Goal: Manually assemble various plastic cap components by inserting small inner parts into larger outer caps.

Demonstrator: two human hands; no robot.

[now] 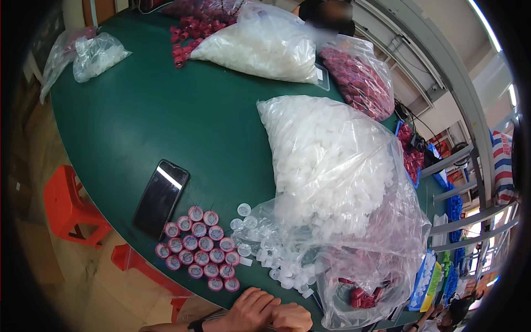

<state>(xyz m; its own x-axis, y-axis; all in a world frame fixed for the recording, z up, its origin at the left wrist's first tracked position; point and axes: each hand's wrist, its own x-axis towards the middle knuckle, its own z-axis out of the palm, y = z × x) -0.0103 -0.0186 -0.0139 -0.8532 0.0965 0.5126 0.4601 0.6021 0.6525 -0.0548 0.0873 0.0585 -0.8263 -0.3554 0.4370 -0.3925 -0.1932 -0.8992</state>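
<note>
Both hands [269,315] clasped together, apparently grasping nothing, below clear bag [332,182] of white caps.

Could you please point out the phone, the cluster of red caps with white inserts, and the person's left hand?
phone [161,198], head view, middle of its dark screen.
cluster of red caps [200,250], head view, a central cap.
left hand [250,311], head view, back of the hand.

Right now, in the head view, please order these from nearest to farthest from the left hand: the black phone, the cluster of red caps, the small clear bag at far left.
1. cluster of red caps, just above the left hand.
2. black phone, further up-left.
3. small clear bag, far table end, upper left.
</note>
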